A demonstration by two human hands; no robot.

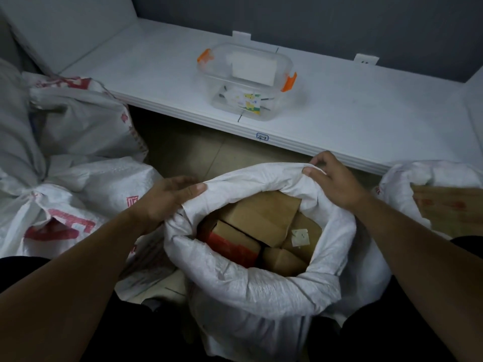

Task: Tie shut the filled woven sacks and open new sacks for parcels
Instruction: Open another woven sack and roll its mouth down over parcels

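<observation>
open sack (261,291): white woven, stands on the floor close in front of the person, just below the counter's front edge; mouth wide open, rim rolled outward, not tied.
parcels (264,212): brown cardboard boxes packed inside the open sack, reaching near the rim; one has a red side, one has a small white sticker.
left hand (167,198): on the sack's left rim; thumb over the fold, fingers (180,181) curled behind it, clamped on the fabric.
right hand (333,178): on the far right rim; thumb and fingers pinch a bunch of fabric together.
tied sacks (65,194): left of the open sack, white with red print, necks bunched, leaning on each other.
right sack (407,176): white, at the frame edge, open, cardboard box (449,207) showing inside.
counter (366,105): white, runs behind the sacks along a grey wall.
clear box (245,82): see-through plastic with orange latches, sits on the counter, papers inside.
tag (262,137): small label on the counter's front edge, writing unreadable.
floor (198,155): beige tiles under the counter.
</observation>
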